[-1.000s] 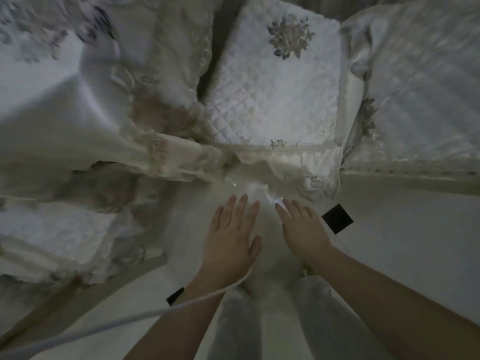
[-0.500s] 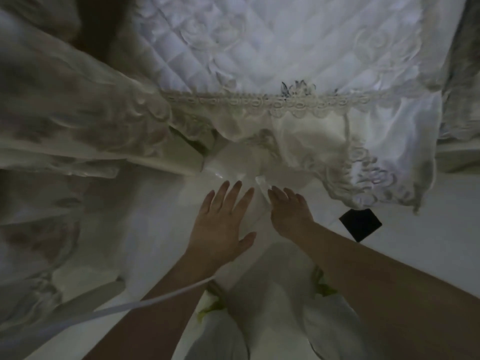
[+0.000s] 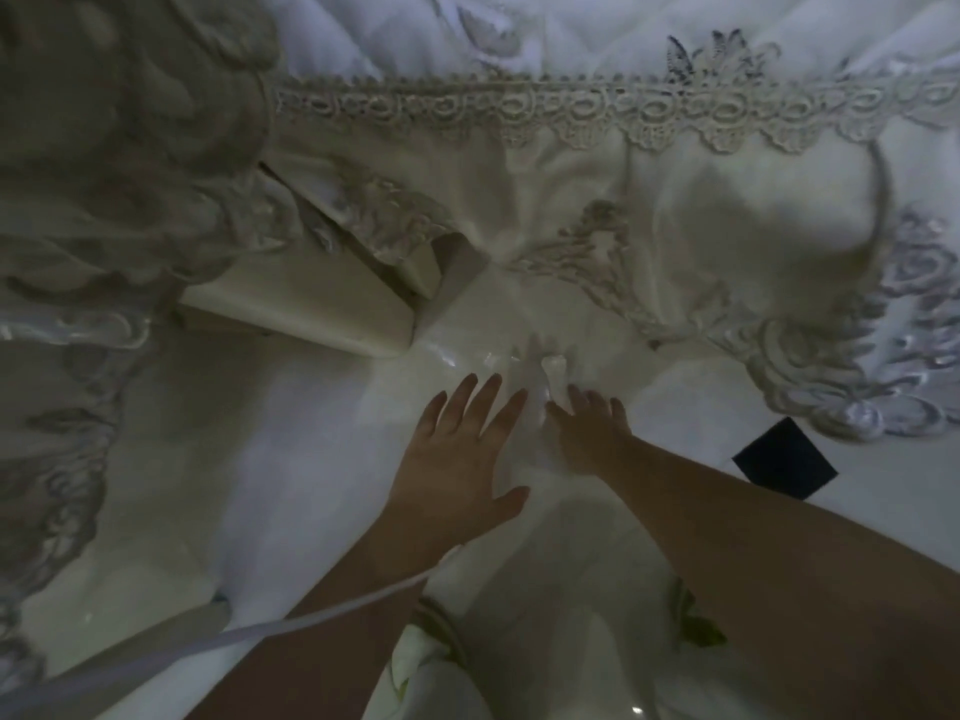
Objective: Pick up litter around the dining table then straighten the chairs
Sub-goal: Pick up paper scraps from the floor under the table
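Observation:
A small white crumpled scrap of litter (image 3: 552, 367) lies on the pale floor (image 3: 260, 449), just under the hanging hem of a white lace-trimmed chair cover (image 3: 571, 111). My right hand (image 3: 589, 433) reaches in from the lower right. Its thumb and forefinger tips meet the scrap's lower end and pinch it, though the frame is dark and blurred. My left hand (image 3: 457, 459) hovers flat beside it with fingers spread and holds nothing.
A beige furniture leg or base (image 3: 311, 304) juts in at the left under embroidered fabric (image 3: 104, 174). A dark square floor tile (image 3: 784, 459) shows at the right. A white cord (image 3: 208, 646) crosses my left forearm. My knees (image 3: 441, 678) fill the bottom edge.
The view has dropped much closer to the floor and the chair hem. Both hands stay side by side at the scrap, the right fingertips still on it.

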